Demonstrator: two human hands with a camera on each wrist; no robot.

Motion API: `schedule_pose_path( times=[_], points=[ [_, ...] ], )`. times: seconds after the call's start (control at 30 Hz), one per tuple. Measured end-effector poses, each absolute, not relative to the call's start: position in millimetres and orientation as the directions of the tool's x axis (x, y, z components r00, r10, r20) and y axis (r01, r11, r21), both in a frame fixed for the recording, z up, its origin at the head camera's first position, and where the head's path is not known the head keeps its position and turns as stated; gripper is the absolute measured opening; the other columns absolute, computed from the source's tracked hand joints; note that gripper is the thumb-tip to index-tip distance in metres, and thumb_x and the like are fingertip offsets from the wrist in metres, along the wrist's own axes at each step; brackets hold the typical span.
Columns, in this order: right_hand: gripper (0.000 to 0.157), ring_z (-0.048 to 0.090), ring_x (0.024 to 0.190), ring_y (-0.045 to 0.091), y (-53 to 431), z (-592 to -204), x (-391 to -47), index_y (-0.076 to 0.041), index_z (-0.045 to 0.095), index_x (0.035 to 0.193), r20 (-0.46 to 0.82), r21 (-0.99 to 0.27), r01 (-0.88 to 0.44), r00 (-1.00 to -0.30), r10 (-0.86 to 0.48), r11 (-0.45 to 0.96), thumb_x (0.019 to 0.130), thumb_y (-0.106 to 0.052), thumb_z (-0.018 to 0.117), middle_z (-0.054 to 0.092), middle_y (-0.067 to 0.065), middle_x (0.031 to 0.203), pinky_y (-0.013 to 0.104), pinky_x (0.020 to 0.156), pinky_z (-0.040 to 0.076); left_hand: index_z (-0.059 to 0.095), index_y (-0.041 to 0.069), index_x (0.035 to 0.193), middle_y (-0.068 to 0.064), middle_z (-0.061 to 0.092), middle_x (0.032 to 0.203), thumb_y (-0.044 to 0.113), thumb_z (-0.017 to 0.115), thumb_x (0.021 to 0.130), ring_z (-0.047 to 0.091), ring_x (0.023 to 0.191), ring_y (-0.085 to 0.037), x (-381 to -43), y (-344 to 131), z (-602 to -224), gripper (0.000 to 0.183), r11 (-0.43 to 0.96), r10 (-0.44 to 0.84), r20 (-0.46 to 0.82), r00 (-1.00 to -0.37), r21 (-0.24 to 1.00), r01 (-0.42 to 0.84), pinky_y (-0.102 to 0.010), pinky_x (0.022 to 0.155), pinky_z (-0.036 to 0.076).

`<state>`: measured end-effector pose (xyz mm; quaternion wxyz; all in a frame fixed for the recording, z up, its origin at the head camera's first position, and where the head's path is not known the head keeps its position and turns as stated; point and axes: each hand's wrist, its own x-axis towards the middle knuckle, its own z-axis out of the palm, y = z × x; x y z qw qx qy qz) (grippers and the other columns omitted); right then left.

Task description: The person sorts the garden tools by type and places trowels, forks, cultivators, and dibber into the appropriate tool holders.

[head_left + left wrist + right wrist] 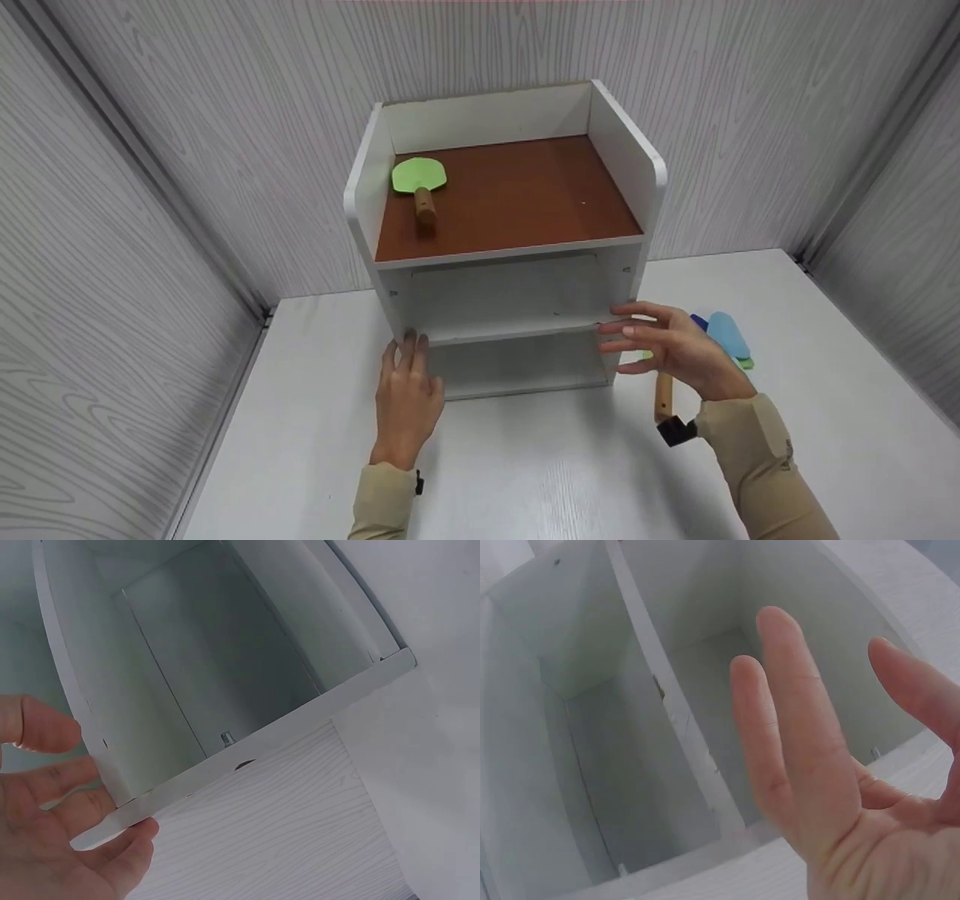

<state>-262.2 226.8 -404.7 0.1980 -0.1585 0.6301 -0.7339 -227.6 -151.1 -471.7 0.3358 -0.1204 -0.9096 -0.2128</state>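
Note:
A small white shelf unit [491,295] with a brown top board stands against the back wall. My left hand [407,397] touches its left front edge where the middle board meets the side; in the left wrist view, fingertips [142,829] rest at that corner. My right hand [679,349] is beside the unit's right front edge with fingers spread. In the right wrist view, nothing is between those fingers and both compartments show. A green paddle-shaped tool [420,175] with a wooden handle lies on the top board at its left.
Right of the unit, partly behind my right hand, lie a light blue piece [727,335], a dark blue piece [699,321] and a wooden handle [664,397]. Grained panels [480,45] enclose the white table [525,480] at the back and both sides.

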Motion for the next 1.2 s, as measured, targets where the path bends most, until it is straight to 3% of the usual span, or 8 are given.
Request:
schedule_pose_path(
  times=[0.4,0.6,0.8,1.03,1.2],
  points=[
    [0.036,0.07,0.109,0.024,257.5,-413.0,-267.5,-0.002,0.051,0.139,-0.059,-0.988,0.116,-0.893,-0.445,-0.101,0.104,-0.007,0.055,0.069,0.008,0.124,0.04,0.085,0.058,0.057,-0.013,0.133,-0.031,0.054,0.14,-0.005,0.068,0.081,0.049,0.125,-0.053,-228.4,-150.1,-469.3,0.053,0.876,0.07,0.662,-0.746,0.317,0.363,-0.056,0.09,0.053],
    [0.032,0.07,0.109,0.024,271.4,-415.5,-269.3,-0.009,0.05,0.136,-0.096,-0.987,0.141,-0.908,-0.408,-0.082,0.104,-0.009,0.055,0.069,0.005,0.122,0.042,0.087,0.057,0.056,-0.014,0.133,-0.03,0.054,0.139,-0.005,0.071,0.082,0.05,0.124,-0.053,-229.2,-150.0,-469.1,0.054,0.886,0.084,0.661,-0.745,0.292,0.359,-0.055,0.091,0.052],
    [0.029,0.07,0.108,0.023,283.9,-419.7,-270.6,-0.008,0.048,0.135,-0.11,-0.986,0.152,-0.905,-0.411,-0.071,0.106,-0.009,0.053,0.068,0.006,0.122,0.042,0.088,0.057,0.056,-0.013,0.134,-0.03,0.054,0.14,-0.004,0.073,0.082,0.049,0.125,-0.053,-227.2,-150.3,-467.8,0.056,0.882,0.076,0.657,-0.75,0.307,0.358,-0.056,0.093,0.051],
    [0.04,0.07,0.108,0.022,298.4,-421.6,-271.7,-0.002,0.042,0.14,-0.16,-0.983,0.181,-0.922,-0.353,-0.026,0.104,-0.012,0.056,0.069,0.004,0.12,0.043,0.088,0.057,0.055,-0.012,0.136,-0.03,0.052,0.142,-0.003,0.073,0.083,0.048,0.128,-0.053,-225.6,-151.4,-467.6,0.057,0.884,0.058,0.635,-0.771,0.327,0.335,-0.055,0.095,0.051],
    [0.029,0.072,0.103,0.021,315.5,-421.3,-272.8,-0.008,0.049,0.131,-0.181,-0.979,0.2,-0.934,-0.308,-0.031,0.103,-0.009,0.058,0.072,0.003,0.115,0.039,0.084,0.058,0.055,-0.012,0.136,-0.03,0.052,0.142,-0.003,0.072,0.083,0.047,0.128,-0.052,-225.8,-149.6,-466.1,0.057,0.877,0.062,0.624,-0.779,0.338,0.34,-0.056,0.094,0.051]
  ],
)
